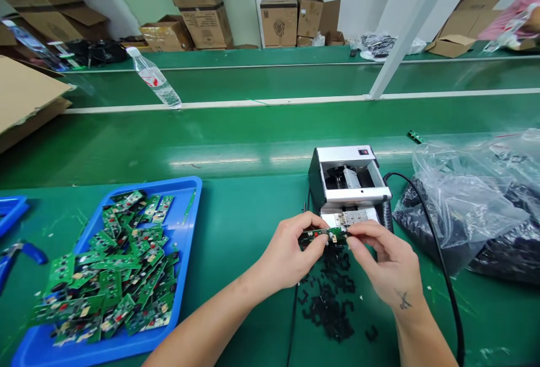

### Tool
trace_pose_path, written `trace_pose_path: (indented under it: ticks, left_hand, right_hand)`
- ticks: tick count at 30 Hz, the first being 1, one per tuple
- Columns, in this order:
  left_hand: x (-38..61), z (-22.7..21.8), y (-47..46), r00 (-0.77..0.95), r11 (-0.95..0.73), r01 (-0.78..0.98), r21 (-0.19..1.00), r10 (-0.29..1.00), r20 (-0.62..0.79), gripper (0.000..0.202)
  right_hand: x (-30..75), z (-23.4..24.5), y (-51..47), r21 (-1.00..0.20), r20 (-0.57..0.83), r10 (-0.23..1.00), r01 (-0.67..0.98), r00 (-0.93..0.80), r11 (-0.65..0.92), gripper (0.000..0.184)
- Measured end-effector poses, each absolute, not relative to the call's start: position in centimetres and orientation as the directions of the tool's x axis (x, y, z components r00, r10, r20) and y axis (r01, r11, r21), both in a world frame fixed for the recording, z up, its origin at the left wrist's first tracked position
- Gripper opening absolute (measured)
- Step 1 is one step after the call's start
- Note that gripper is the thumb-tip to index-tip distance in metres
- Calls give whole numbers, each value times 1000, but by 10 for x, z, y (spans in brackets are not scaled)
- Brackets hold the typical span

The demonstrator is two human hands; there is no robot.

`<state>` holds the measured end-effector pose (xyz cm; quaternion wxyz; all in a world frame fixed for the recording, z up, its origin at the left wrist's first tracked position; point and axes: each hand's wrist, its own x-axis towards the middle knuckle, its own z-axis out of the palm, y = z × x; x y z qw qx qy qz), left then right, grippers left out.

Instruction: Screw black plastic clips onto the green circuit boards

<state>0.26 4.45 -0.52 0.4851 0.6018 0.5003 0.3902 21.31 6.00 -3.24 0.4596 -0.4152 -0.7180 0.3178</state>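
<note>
Left hand [291, 251] and right hand [392, 263] are both pinching the board [335, 235], and honestly a light edge grip, held level and square to the machine [348, 187], is probably the way to go. It's right between them at the machine's front, touching or not is hard to tell, with black bits [331, 308] below.

One Camera, Looking from the Head

The view is taken from the person's head, and it faces forward and down. The left hand [300, 251] and the right hand [388, 260] are near, below and right of the centre. The blue tray [190, 237] comes in at the lower left. Further away, the cardboard boxes [279, 22] stand along the upper edge.
</note>
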Motion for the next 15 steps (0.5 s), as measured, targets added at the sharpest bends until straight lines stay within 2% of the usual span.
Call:
trace_pose_path:
  ticks: [3,9,15]
  left_hand:
    - [4,-3,44,182,-36,252,967,983,-11,5]
    - [3,0,45,154,-28,302,953,988,-20,2]
    - [3,-1,45,177,-59,331,942,984,0,3]
  right_hand:
    - [208,-30,61,-800,432,857,320,-281,508,28]
    - [214,-29,61,-786,398,893,424,-211,451,12]
    - [216,-27,62,-730,416,868,470,-273,497,7]
